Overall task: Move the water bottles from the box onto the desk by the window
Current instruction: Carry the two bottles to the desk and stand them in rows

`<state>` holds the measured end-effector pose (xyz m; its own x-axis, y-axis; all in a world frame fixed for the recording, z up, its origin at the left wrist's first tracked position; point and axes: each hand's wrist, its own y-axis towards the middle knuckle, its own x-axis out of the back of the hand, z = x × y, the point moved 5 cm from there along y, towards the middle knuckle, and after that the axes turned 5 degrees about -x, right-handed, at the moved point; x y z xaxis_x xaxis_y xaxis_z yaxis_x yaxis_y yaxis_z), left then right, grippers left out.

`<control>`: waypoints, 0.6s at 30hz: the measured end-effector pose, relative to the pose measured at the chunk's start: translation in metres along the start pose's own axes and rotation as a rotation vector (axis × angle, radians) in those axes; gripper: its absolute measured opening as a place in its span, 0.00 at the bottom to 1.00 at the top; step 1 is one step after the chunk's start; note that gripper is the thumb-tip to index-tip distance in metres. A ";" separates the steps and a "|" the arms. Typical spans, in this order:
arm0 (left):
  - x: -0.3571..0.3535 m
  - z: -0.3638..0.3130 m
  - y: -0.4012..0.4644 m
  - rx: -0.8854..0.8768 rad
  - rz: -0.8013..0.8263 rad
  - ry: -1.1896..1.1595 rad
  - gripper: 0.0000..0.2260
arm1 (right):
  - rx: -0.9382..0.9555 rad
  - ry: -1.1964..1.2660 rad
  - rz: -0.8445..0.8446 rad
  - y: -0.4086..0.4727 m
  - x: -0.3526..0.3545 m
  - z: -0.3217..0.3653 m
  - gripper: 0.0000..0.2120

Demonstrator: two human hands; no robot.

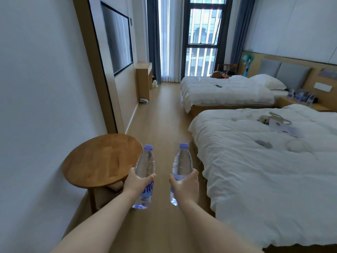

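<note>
I hold two clear water bottles with purple caps upright in front of me, over the wooden floor. My left hand (137, 181) grips the left bottle (145, 161) around its middle, over the blue label. My right hand (186, 183) grips the right bottle (182, 161) the same way. The desk by the window (144, 70) is a light wooden unit against the left wall, far ahead near the curtains. No box is in view.
A round wooden side table (98, 161) stands close on my left. Two white beds (255, 161) (224, 92) fill the right side, leaving a floor aisle (160, 115) running to the window. Several more bottles (300, 96) stand on the nightstand between the beds. A telephone (143, 100) lies on the floor by the desk.
</note>
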<state>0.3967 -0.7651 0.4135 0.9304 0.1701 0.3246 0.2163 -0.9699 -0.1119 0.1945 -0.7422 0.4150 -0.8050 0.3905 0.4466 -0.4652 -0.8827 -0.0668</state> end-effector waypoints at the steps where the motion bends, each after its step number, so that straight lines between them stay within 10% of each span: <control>1: -0.003 -0.003 0.014 0.004 -0.003 0.004 0.28 | 0.003 0.019 0.008 0.014 -0.008 0.005 0.37; 18: -0.027 -0.051 0.367 0.033 -0.011 0.032 0.28 | 0.023 0.014 0.000 0.317 -0.198 0.101 0.39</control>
<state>0.4360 -1.1344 0.4120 0.9183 0.1746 0.3554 0.2367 -0.9616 -0.1392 0.2438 -1.1259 0.3951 -0.8099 0.3942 0.4343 -0.4571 -0.8882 -0.0460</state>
